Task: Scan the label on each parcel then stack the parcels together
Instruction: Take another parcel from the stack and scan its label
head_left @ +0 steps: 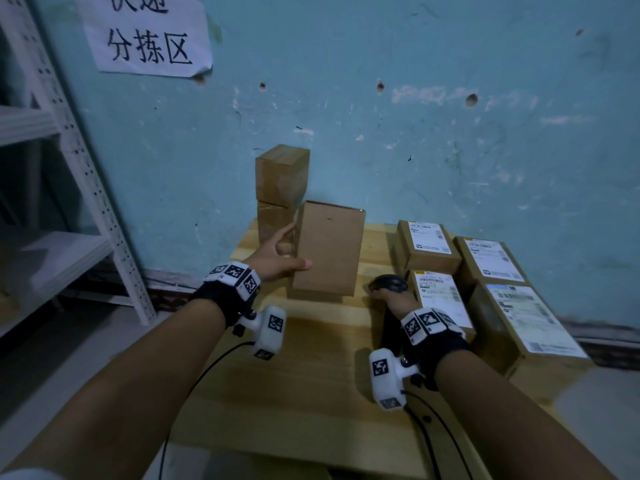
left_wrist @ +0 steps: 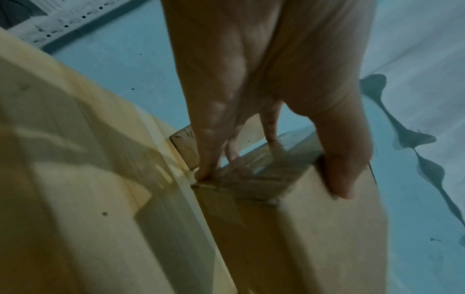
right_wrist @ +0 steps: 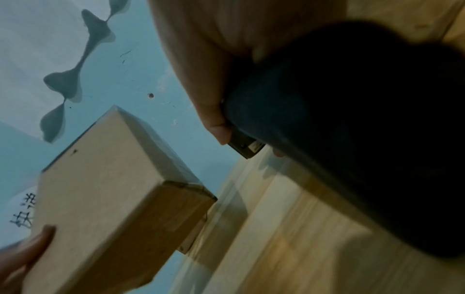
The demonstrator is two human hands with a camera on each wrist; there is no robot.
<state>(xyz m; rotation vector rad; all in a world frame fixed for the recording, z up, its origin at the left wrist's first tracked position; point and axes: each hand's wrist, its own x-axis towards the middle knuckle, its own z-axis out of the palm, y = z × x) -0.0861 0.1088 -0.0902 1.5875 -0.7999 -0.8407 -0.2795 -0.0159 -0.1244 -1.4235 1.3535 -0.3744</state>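
Note:
My left hand point(head_left: 281, 255) grips a brown cardboard parcel point(head_left: 327, 249) by its left edge, thumb on the plain near face, fingers behind; no label shows. The parcel point(left_wrist: 324, 224) stands tilted on the wooden table point(head_left: 304, 368), and it also shows in the right wrist view as a parcel point(right_wrist: 100, 199). Behind it two stacked parcels point(head_left: 281, 188) stand against the wall. My right hand point(head_left: 389, 295) holds a black barcode scanner point(head_left: 388, 283), seen close as a scanner point(right_wrist: 352, 119), just right of the parcel. Several labelled parcels point(head_left: 485, 268) lie label-up at the right.
A blue wall point(head_left: 415, 116) closes the back of the table, with a paper sign point(head_left: 145, 32) on it. White metal shelving point(head_left: 69, 188) stands at the left. Cables from the wrist cameras trail over the table's front edge.

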